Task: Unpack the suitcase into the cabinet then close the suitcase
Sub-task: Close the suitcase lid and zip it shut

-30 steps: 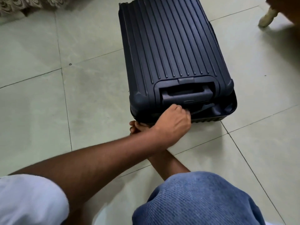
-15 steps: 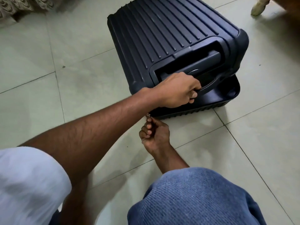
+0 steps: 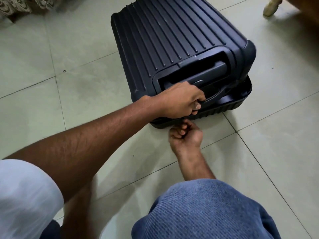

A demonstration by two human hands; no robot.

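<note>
The suitcase is dark navy with raised parallel ribs along its shell. The floor is pale greenish-grey tile crossed by thin dark grout lines. One sleeve is white; the other sleeve is blue with a fine ribbed weave.

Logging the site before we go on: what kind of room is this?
Probably a room in a home: pale tiled floor, patterned fabric edge top left, a furniture leg top right, suitcase lying on the tiles.

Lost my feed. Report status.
Left hand grips suitcase handle. Right hand pinches at the seam. Suitcase gapes at near right corner.
</note>
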